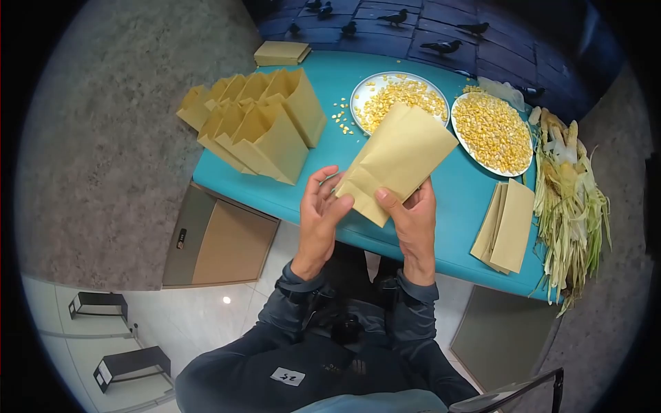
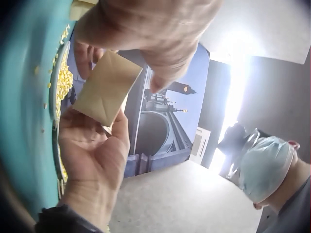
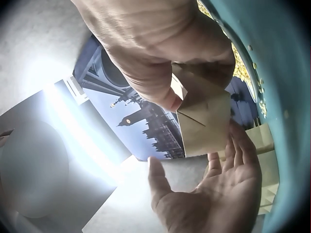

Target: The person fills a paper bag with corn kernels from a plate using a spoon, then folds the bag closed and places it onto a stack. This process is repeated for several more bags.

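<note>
A brown paper bag [image 1: 403,155] is held tilted over the near part of the table, its folded bottom end toward the body. My right hand [image 1: 416,221] grips it by the lower right edge, thumb on the front face and fingers behind. At the opposite lower corner is my left hand [image 1: 319,219], fingers spread and relaxed, its thumb raised off the paper. In the right wrist view, the left fingertips [image 3: 234,127] lie along the bag's side [image 3: 204,121]. Creases cross the bag's bottom panel [image 2: 109,90] in the left wrist view.
Several opened paper bags [image 1: 275,141] stand at the left. Two plates, one left [image 1: 358,103] and one right [image 1: 513,172], hold corn kernels, with loose kernels [image 1: 342,118] nearby. Flat bags [image 1: 513,227] and corn husks [image 1: 575,220] lie right; another bag [image 1: 282,53] lies back left.
</note>
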`<state>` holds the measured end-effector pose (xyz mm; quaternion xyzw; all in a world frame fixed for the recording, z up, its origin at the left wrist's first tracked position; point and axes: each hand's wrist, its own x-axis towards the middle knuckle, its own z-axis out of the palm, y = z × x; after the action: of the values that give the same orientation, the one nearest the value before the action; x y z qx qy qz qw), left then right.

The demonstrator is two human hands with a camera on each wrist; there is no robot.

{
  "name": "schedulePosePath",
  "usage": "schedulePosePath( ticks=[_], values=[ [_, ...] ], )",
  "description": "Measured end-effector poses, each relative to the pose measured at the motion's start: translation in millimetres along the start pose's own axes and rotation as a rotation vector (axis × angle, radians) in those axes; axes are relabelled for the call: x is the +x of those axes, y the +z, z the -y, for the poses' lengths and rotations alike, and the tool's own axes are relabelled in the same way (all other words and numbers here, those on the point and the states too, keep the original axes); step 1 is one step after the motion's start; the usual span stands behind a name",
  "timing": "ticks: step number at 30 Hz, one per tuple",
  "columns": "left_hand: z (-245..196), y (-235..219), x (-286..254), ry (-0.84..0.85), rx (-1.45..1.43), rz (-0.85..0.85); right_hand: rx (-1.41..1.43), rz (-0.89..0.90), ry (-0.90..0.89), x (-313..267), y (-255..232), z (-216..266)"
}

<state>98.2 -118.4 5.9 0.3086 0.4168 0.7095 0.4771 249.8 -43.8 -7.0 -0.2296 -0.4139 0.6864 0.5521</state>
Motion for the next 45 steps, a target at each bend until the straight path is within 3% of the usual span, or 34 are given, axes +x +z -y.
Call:
schedulePosePath(
  ticks=[3,10,22,25,27,34,36,38,41,43,45],
  values=[
    [-8.7,-2.3,3.2,-0.106,0.111,-0.01,-0.044,0.065,-0.004,-0.8,5.8,-6.5],
    [-3.0,-9.2,2.4,-0.027,0.092,-0.043,-0.036,0.089,0.071,-1.5,21.5,-17.1],
    [-0.8,-28.6,4.5,-0.136,0.047,-0.052,-0.099,0.066,0.084,-1.2,23.1,-28.6],
    [-6.3,-24.4,2.9,-0.108,-0.032,-0.062,-0.093,0.029,0.094,0.0,17.6,-30.2],
    [-8.6,-18.8,1.3,0.039,0.093,0.031,-0.094,0.011,0.108,0.5,12.7,-28.1],
    [6.6,-28.1,3.3,-0.005,0.077,-0.034,-0.042,0.069,0.095,-2.9,22.6,-16.8],
    [8.7,-29.5,3.0,0.021,0.052,-0.122,-0.031,0.103,0.065,-5.0,26.2,-18.2],
    [9.4,-30.8,2.2,0.055,0.045,-0.149,-0.086,0.108,0.144,-7.3,26.2,-18.9],
    [15.1,-30.8,0.5,0.066,0.105,-0.132,-0.13,0.015,0.118,-11.5,15.5,-15.5],
    [9.6,-23.2,-1.8,0.081,0.085,-0.103,-0.292,-0.078,0.052,-17.0,1.3,19.4],
    [8.1,-22.8,-1.7,0.036,0.07,-0.07,-0.781,-0.187,-0.174,-26.3,-20.6,72.1]
  ],
)
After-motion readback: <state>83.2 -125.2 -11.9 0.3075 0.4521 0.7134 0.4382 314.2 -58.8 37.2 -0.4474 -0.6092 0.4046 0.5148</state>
